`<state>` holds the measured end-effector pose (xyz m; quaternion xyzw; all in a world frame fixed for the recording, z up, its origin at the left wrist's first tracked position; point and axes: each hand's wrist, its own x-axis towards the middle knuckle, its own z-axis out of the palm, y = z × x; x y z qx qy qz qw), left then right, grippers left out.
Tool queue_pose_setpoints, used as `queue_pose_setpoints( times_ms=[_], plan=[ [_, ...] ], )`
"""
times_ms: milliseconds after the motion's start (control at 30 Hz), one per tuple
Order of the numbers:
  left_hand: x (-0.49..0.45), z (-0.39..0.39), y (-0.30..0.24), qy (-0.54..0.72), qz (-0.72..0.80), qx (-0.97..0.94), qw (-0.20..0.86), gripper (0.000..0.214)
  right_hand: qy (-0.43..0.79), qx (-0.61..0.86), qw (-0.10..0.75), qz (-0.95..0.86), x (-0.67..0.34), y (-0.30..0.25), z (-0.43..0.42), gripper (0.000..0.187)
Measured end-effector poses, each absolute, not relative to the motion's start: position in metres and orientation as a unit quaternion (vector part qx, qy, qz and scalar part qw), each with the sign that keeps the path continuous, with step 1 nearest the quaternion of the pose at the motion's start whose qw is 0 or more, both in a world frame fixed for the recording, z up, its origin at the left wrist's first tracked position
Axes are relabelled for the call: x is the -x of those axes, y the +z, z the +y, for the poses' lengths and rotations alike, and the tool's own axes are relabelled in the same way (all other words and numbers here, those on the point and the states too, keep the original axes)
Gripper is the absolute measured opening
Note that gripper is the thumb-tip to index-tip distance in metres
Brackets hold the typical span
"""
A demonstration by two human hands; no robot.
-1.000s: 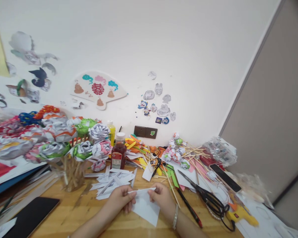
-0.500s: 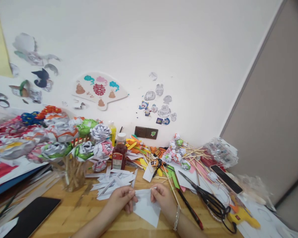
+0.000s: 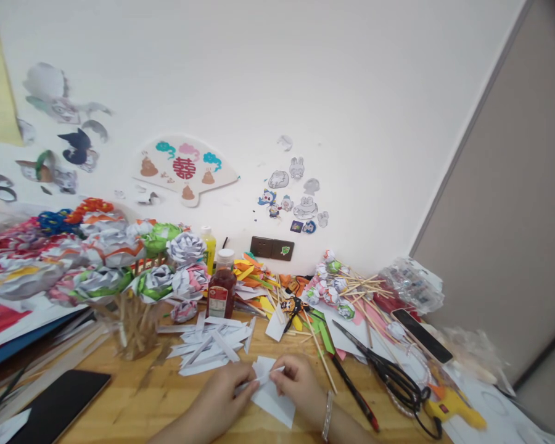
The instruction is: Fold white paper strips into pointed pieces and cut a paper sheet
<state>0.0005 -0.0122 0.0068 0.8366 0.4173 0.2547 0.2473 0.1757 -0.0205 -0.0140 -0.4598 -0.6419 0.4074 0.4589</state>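
On the light wooden tabletop (image 3: 134,401), close to its near edge, sits the work. Big stuff first: a bunch of crumpled multicoloured paper flowers on wooden sticks (image 3: 106,265) far left, a flat black slab-like phone (image 3: 58,404) near left, a loose pile of cut white paper strips (image 3: 213,345) just beyond my hands, and long black-handled scissors (image 3: 388,370) off to the right.

Between my hands, lying partly on the wood, is a thin white paper sheet (image 3: 277,404). Its pointed lower corner faces me and its upper edge is lifted and turned over into a narrow fold. The sheet reads as very light and floppy, with no stiffness beyond the crease. I judge it wrinkles or tears easily and slides on smooth wood if pushed. Best hold, I judge: along that folded upper edge, near its two ends, fingertips only, light pressure so the crease stays straight.

Left hand (image 3: 229,394): forearm runs in from lower left, palm down, fingers curled, thumb and fingertips pinching the left end of the fold. Right hand (image 3: 300,385): forearm runs in from lower right, knuckles up, thumb and forefinger pinching the right end. The hands are nearly touching over the sheet. Neither is spread; both are closed on paper. Wrists are low, near the wood; I cannot tell if they rest on it. A thin silver metal bangle (image 3: 326,416) sits on my right wrist.
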Motion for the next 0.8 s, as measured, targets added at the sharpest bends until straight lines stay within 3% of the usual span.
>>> queue_pose_setpoints(
  times_ms=[200,400,600,800],
  plan=[
    [-0.002,-0.02,0.009,0.189,0.396,-0.886,0.149,0.034,0.32,0.454,0.438,-0.707,-0.171,-0.013,-0.027,0.022],
    [-0.001,-0.023,0.01,0.188,0.384,-0.892,0.146,0.033,0.207,0.437,0.439,-0.757,-0.171,-0.013,-0.031,0.03],
    [-0.001,-0.018,0.008,0.214,0.398,-0.878,0.158,0.032,0.245,0.458,0.469,-0.714,-0.169,-0.013,-0.029,0.036],
    [0.001,-0.02,0.008,0.21,0.383,-0.886,0.158,0.034,0.202,0.474,0.422,-0.745,-0.169,-0.012,-0.034,0.024]
  ],
)
